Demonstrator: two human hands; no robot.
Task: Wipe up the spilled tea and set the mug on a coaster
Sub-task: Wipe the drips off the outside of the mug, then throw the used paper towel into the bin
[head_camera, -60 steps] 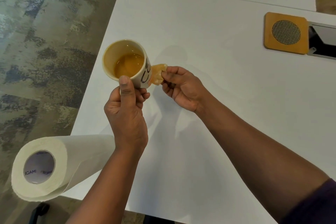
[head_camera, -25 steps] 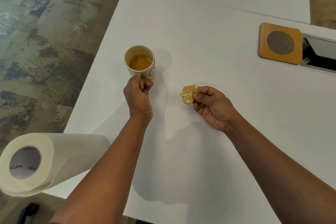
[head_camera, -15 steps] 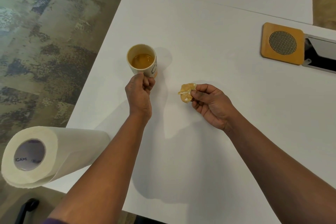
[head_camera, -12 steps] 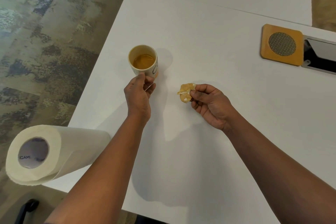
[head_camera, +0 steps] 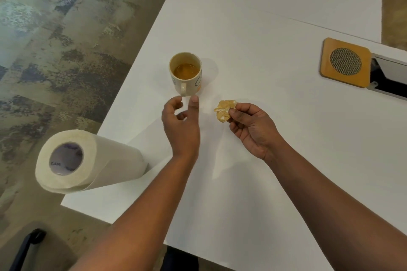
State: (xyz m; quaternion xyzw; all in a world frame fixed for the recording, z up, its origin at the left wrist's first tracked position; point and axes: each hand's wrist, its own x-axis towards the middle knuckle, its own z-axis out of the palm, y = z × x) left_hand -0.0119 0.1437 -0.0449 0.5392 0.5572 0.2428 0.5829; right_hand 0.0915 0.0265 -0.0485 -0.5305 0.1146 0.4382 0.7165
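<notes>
A cream mug (head_camera: 186, 73) with tea in it stands upright on the white table (head_camera: 253, 160), its handle turned toward me. Just below the handle, my left hand (head_camera: 181, 122) hovers with loosely curled fingers, apart from the mug and holding nothing. My right hand (head_camera: 250, 126) pinches a small tea-stained paper wad (head_camera: 224, 110) just above the table, to the right of the mug. A square wooden coaster (head_camera: 345, 62) with a round mesh centre lies far right, with nothing on it.
A paper towel roll (head_camera: 81, 160) lies on its side at the table's left front corner, overhanging the edge. A recessed cable box (head_camera: 389, 78) sits beside the coaster. Patterned carpet lies left of the table. A dark chair part (head_camera: 28, 246) shows at the bottom left.
My left hand set the mug down on the table and let go of its handle, drawing back slightly. My right hand moved the stained wad away from the mug and holds it still.
</notes>
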